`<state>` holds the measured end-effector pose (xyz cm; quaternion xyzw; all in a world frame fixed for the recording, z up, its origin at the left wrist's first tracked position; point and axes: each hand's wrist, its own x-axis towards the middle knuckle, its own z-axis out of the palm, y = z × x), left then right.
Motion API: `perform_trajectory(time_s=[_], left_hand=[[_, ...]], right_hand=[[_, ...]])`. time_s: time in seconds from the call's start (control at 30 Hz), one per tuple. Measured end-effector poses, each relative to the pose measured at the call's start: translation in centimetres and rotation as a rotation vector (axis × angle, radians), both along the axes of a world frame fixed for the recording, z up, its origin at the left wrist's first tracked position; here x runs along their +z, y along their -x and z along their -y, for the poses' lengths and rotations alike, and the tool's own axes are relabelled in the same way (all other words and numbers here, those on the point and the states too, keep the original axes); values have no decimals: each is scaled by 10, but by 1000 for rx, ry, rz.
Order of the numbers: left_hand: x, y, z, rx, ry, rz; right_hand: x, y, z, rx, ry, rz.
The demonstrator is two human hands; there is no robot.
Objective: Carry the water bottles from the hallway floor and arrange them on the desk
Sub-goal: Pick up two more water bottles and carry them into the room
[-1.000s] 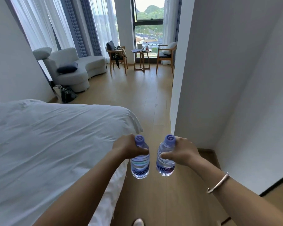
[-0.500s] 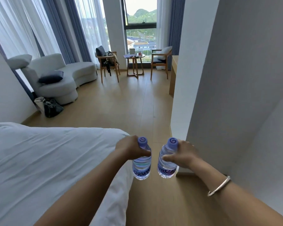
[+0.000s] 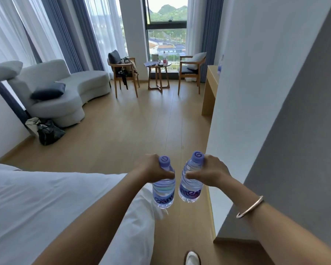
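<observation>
I hold two clear water bottles with purple caps out in front of me, side by side above the wooden floor. My left hand [image 3: 151, 170] grips the upper part of the left bottle [image 3: 164, 190]. My right hand [image 3: 211, 172] grips the right bottle [image 3: 191, 185] the same way, tilted slightly. The wooden desk [image 3: 210, 87] stands ahead on the right, mostly hidden behind the white wall corner. Another bottle [image 3: 220, 65] stands on it, half hidden by that corner.
A white bed [image 3: 46, 203] fills the lower left. A white wall corner [image 3: 229, 104] juts in on the right. Ahead stand a grey sofa [image 3: 65, 92], two wooden chairs [image 3: 125, 75] and a small round table [image 3: 158, 73] by the window. A dark bag [image 3: 48, 131] lies on the floor.
I have walked forward past the bed's corner. The wall corner has come closer and the desk has come into sight on the right. Both hands still carry their bottles.
</observation>
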<state>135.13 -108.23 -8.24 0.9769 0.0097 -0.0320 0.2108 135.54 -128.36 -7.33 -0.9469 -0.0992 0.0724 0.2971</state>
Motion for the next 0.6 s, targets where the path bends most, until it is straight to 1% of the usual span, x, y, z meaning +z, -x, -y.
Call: perform_trajectory(time_s=[0.3,0.6], left_hand=[[11,-199,-15,71,-15,11],[17,-344,-25,113,10,-12]], right_hand=[[7,-201,-16,33,-6,51],[4,-350,-31,39,-11,37]])
